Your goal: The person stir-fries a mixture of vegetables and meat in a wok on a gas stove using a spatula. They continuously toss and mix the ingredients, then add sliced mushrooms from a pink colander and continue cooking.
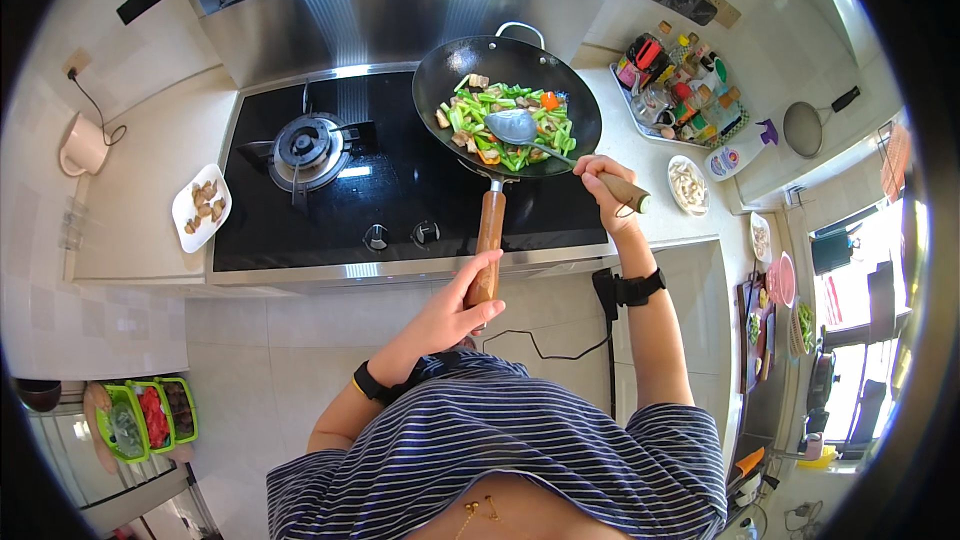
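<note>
A dark wok [439,64] stands over the right side of the black glass gas hob [300,240], holding chopped green stalks [517,157], pale brown pieces and a little orange-red vegetable. My left hand [457,307] is closed around the lower part of the wok's wooden handle [491,217]. In my right hand [606,187] is the wooden grip of a metal cooking ladle [511,126]; its bowl rests among the food, rounded side up. The burner beneath the wok is hidden.
An uncovered burner [309,150] lies left of the wok. A white dish [196,236] with brown pieces sits at the hob's left edge. On the right counter are a plate of pale strips [688,186], a spray bottle [739,154] and a tray [652,133] of seasoning bottles.
</note>
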A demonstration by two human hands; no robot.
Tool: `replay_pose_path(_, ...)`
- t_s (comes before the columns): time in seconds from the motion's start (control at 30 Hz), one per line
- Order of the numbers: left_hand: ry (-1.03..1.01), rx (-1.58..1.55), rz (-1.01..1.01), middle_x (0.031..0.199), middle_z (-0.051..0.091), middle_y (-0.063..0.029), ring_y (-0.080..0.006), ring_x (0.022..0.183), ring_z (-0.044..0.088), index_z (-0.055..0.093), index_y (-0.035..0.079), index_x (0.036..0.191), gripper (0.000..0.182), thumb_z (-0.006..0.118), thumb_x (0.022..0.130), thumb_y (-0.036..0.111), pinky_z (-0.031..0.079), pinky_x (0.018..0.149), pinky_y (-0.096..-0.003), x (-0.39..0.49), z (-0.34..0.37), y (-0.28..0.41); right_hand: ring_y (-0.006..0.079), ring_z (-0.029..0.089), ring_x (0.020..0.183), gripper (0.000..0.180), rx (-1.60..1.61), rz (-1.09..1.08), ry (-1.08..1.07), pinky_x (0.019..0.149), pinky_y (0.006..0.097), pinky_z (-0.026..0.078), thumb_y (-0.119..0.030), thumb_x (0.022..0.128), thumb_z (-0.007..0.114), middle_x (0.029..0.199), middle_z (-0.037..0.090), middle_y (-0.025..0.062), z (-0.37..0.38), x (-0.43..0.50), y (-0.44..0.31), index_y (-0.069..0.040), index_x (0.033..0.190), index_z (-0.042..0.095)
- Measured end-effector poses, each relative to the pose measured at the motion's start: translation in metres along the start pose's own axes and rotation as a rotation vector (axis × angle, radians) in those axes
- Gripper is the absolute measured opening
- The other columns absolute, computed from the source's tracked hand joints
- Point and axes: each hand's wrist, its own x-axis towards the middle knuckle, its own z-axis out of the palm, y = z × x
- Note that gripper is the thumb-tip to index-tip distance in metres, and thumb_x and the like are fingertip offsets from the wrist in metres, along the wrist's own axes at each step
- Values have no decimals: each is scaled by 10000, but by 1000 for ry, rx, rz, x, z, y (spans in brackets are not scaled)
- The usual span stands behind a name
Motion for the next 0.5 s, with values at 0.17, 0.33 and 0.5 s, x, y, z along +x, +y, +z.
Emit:
replay_pose_path(0.17,-5,17,-24,857,497,-32,-76,690,483,273,151,1399,593,551,879,88,458,584,-225,0,-2,0,121,514,712,94,18,138,46,689,251,431,-84,770,577,810,610,75,-1,-7,8,-6,739,536)
replay_pose_path(0.33,-6,-18,-69,844,496,-30,-77,689,485,273,154,1400,594,547,876,92,461,585,-228,-1,0,4,155,596,528,135,242,395,182,524,231,500,-144,834,564,871,628,80,-10,21,-3,-11,818,580)
replay_pose_path(0.5,-21,20,-24,839,503,-31,-80,672,489,271,158,1401,598,544,874,85,463,582,-228,0,-1,5,200,636,759,99,354,247,75,698,286,539,-103,803,586,932,608,109,-8,50,6,-18,842,552)
